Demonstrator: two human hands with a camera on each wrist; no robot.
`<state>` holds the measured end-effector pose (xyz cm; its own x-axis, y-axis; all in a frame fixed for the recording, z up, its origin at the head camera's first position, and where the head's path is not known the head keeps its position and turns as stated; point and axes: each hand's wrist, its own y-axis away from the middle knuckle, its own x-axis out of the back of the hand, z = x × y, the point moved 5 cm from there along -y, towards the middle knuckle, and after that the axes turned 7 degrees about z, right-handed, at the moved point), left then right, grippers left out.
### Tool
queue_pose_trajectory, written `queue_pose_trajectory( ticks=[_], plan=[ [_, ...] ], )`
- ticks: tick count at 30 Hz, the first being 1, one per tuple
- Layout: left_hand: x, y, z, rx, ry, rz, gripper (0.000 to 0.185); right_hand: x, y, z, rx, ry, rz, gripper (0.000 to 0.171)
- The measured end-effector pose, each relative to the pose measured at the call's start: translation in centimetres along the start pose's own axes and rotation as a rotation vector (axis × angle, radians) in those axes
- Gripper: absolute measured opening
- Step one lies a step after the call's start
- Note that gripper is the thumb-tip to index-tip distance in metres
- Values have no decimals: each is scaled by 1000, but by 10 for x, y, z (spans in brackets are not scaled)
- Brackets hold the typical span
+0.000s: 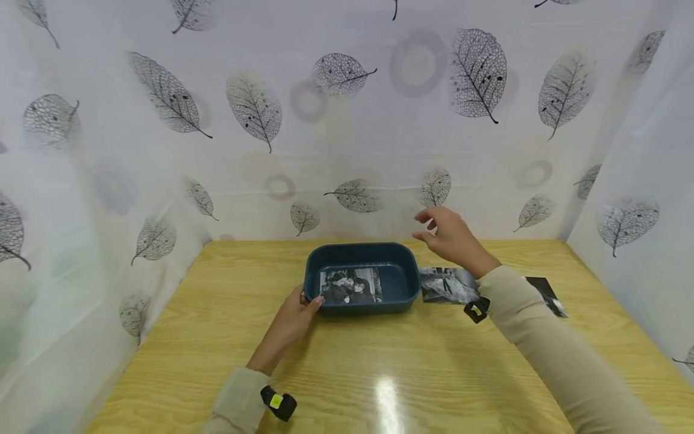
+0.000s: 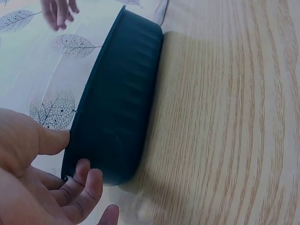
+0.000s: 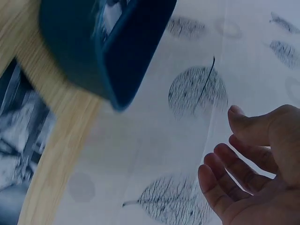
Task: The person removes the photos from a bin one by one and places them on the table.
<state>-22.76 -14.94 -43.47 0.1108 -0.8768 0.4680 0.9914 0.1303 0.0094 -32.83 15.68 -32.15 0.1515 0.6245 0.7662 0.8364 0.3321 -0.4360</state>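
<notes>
A dark blue rectangular bin (image 1: 363,308) stands on the wooden table, with a black-and-white photo (image 1: 351,286) lying inside toward its left. My left hand (image 1: 295,314) grips the bin's left end, thumb at the rim and fingers against the outer wall, as the left wrist view shows closely. Raised above the table's back edge, to the right of the bin, my right hand (image 1: 447,238) holds nothing; its fingers are loosely bent, thumb apart from them. Below it, a second photo (image 1: 447,286) lies beside the bin's right end, partly covered by the right wrist.
Farther right lies another dark photo (image 1: 546,295), partly behind the right sleeve (image 1: 542,337). A leaf-printed white curtain (image 1: 368,144) hangs behind the table and along both sides. The wooden table (image 1: 217,337) spreads out around the bin.
</notes>
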Motion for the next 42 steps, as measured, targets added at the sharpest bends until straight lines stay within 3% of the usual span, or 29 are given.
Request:
queue_pose_trajectory(
  ticks=[7,17,28,35,42],
  plan=[
    [1,-1,0,-3,6,-3,40,-42,-6,-27,51,-46,-104,34],
    [-2,1,0,6,-1,-8,39,-97,-3,-30,83,19,-236,42],
    [-2,1,0,44,16,-20,46,-132,1,-19,-92,109,-426,72],
    [-3,1,-1,36,53,-34,42,-142,6,-13,-193,133,-460,83],
    [-2,1,0,39,40,-34,42,-145,6,-8,-200,161,-455,79]
  ],
)
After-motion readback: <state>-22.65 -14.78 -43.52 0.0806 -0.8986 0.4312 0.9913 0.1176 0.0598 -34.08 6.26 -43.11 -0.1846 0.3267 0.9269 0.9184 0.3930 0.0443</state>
